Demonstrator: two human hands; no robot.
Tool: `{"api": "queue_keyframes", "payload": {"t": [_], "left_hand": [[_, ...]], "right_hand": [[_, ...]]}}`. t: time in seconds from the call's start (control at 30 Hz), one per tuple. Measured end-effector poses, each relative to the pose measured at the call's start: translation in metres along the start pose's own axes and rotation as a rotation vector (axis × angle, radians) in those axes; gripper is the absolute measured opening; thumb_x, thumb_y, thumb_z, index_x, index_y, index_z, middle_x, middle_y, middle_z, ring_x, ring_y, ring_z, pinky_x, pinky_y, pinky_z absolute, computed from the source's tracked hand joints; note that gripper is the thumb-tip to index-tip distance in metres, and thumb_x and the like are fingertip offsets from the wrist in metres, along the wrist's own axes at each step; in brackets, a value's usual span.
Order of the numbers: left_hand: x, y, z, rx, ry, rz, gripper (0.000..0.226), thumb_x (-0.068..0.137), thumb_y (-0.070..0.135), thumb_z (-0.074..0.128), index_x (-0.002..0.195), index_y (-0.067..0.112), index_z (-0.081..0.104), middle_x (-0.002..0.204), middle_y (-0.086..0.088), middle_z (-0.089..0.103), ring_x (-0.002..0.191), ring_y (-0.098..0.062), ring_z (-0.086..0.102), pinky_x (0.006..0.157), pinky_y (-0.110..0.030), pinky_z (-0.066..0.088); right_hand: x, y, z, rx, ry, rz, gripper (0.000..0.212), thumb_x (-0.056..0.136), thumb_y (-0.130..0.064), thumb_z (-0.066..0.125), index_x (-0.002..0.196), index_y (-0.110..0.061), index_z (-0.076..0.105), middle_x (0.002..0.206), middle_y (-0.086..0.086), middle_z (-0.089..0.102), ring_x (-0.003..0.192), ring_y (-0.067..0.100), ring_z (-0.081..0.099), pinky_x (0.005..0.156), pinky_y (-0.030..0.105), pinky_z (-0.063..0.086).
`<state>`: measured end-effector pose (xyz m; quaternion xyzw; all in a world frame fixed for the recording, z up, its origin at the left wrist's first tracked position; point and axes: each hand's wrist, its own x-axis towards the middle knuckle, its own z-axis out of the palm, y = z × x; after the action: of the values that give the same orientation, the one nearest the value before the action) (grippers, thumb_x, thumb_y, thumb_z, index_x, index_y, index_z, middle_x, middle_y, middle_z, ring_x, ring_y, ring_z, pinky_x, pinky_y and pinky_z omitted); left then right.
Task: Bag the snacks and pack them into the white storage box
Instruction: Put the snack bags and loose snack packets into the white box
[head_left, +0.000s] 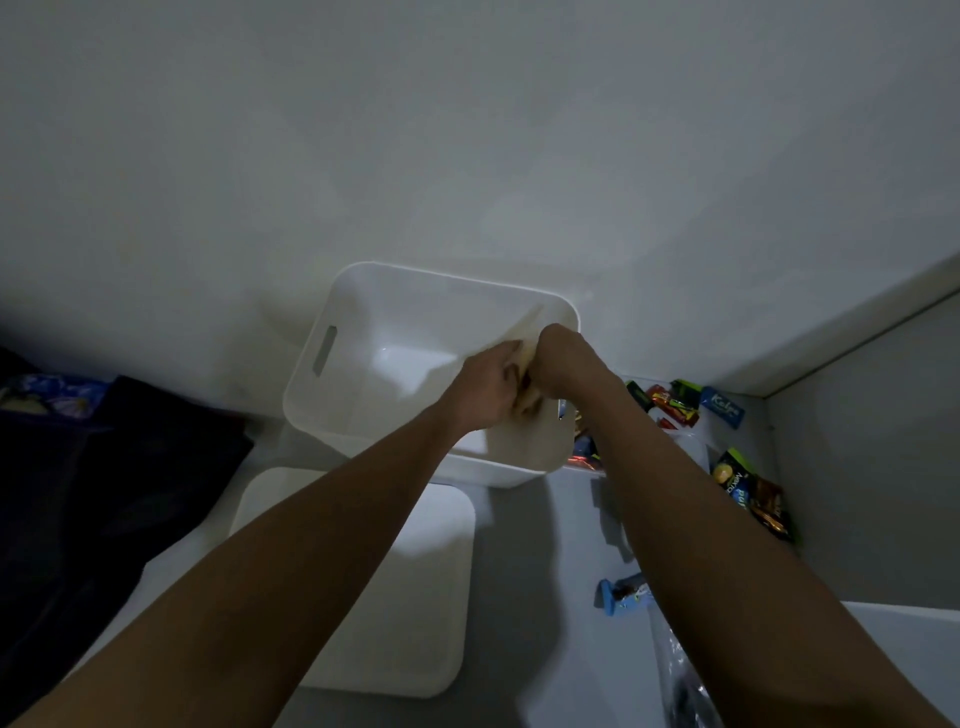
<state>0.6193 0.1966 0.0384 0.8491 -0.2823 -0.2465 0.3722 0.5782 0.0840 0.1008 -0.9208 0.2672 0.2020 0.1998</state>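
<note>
Roughly, far left of the box: a dark cloth (104, 493) bunched up, w/ a bit of blue patterned fabric (57, 392) at its far edge. Nearer the person than the box, and slightly left of it, a white lid (415, 597) lies flat, just beside the box's near wall.

The white storage box (363, 322) stands open on the pale surface, handle slot showing in its left wall. Inside looks bare as far as visible.

Over the box's right half, the left hand (488, 389) and right hand (561, 358) meet, knuckles up. Both have fingers curled tight on a pale bundle (525, 358) btwn them, held above the box's right rim. Can't tell what the bundle is: too dim and mostly covered.

Right of the box, just beside its wall, a heap of snacks (670, 402) in red, green and dark wrappers, w/ a blue packet (722, 408) at its right end. Further right and nearer, a green chip bag (732, 480) lies on brown wrappers. Nearer still, a blue-wrapped bar (623, 595) lies alone, partly under the right forearm. Clear plastic (680, 675) shows at the bottom, well apart from the box.
</note>
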Motion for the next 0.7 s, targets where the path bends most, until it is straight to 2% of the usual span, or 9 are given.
{"api": "queue_keyframes", "payload": {"t": [0.03,0.1,0.23,0.27,0.33,0.4,0.47,0.53,0.7], "left_hand": [[0.001,0.0,0.001,0.013,-0.068,-0.031,0.049,0.099,0.013,0.043,0.149,0.013,0.039,0.146,-0.011,0.05,0.13,-0.03,0.05,0.102,-0.027,0.037],[0.001,-0.001,0.002,-0.003,-0.174,-0.059,0.06,0.093,0.016,0.054,0.151,0.017,0.036,0.147,-0.007,0.049,0.129,-0.027,0.05,0.099,-0.027,0.039],[0.0,0.003,0.006,-0.051,-0.263,-0.014,0.067,0.083,0.01,0.07,0.144,0.019,0.044,0.13,0.0,0.06,0.11,-0.018,0.058,0.085,-0.023,0.043],[0.0,0.003,0.007,-0.071,-0.279,-0.019,0.067,0.082,0.008,0.071,0.144,0.018,0.045,0.128,-0.001,0.061,0.109,-0.018,0.059,0.082,-0.02,0.044],[0.002,0.0,0.008,-0.068,-0.317,-0.026,0.068,0.084,0.005,0.069,0.146,0.013,0.041,0.131,-0.005,0.058,0.11,-0.017,0.057,0.08,-0.014,0.045],[0.002,-0.003,0.007,-0.049,-0.316,-0.034,0.075,0.083,0.013,0.07,0.15,0.013,0.036,0.139,-0.006,0.054,0.117,-0.02,0.056,0.092,-0.021,0.048],[0.0,-0.002,0.004,-0.021,-0.291,-0.04,0.077,0.082,0.016,0.07,0.151,0.016,0.035,0.141,-0.007,0.054,0.119,-0.024,0.058,0.094,-0.03,0.05],[-0.005,0.005,0.001,0.022,-0.238,-0.044,0.072,0.087,0.013,0.066,0.151,0.017,0.034,0.144,-0.007,0.05,0.122,-0.026,0.055,0.094,-0.032,0.049],[-0.025,0.027,-0.004,-0.015,-0.102,-0.047,0.067,0.087,0.018,0.068,0.148,0.019,0.041,0.152,-0.004,0.042,0.135,-0.025,0.045,0.108,-0.037,0.043]], "right_hand": [[-0.002,0.002,-0.002,0.008,0.028,0.003,0.011,0.092,-0.005,0.059,0.1,0.002,0.055,0.099,0.017,0.056,0.094,0.028,0.061,0.078,0.033,0.044],[0.0,0.008,-0.004,0.076,0.108,-0.002,0.02,0.094,-0.001,0.05,0.112,0.006,0.053,0.117,0.023,0.058,0.106,0.032,0.058,0.079,0.032,0.043],[0.002,0.017,-0.002,0.174,0.221,-0.009,0.02,0.089,0.004,0.046,0.105,0.002,0.057,0.112,0.022,0.059,0.093,0.03,0.059,0.07,0.03,0.04],[0.002,0.018,-0.001,0.187,0.246,-0.011,0.024,0.088,0.005,0.045,0.108,0.002,0.058,0.112,0.022,0.059,0.099,0.032,0.06,0.072,0.033,0.045],[-0.001,0.018,0.001,0.198,0.308,-0.019,0.037,0.088,0.008,0.045,0.122,0.002,0.059,0.123,0.021,0.059,0.115,0.033,0.058,0.089,0.037,0.049],[-0.003,0.02,0.004,0.189,0.359,-0.038,0.041,0.088,0.009,0.046,0.126,0.001,0.059,0.126,0.021,0.059,0.117,0.033,0.057,0.095,0.036,0.048],[-0.005,0.023,0.005,0.208,0.383,-0.048,0.04,0.09,0.006,0.047,0.127,-0.001,0.06,0.127,0.02,0.06,0.117,0.031,0.058,0.096,0.034,0.048],[-0.01,0.028,0.006,0.236,0.404,-0.049,0.039,0.092,0.003,0.049,0.129,-0.004,0.061,0.129,0.017,0.06,0.117,0.029,0.059,0.096,0.032,0.048],[-0.039,0.041,0.003,0.324,0.441,-0.039,0.033,0.095,-0.006,0.053,0.126,-0.006,0.063,0.128,0.016,0.062,0.112,0.027,0.063,0.094,0.033,0.05]]}}
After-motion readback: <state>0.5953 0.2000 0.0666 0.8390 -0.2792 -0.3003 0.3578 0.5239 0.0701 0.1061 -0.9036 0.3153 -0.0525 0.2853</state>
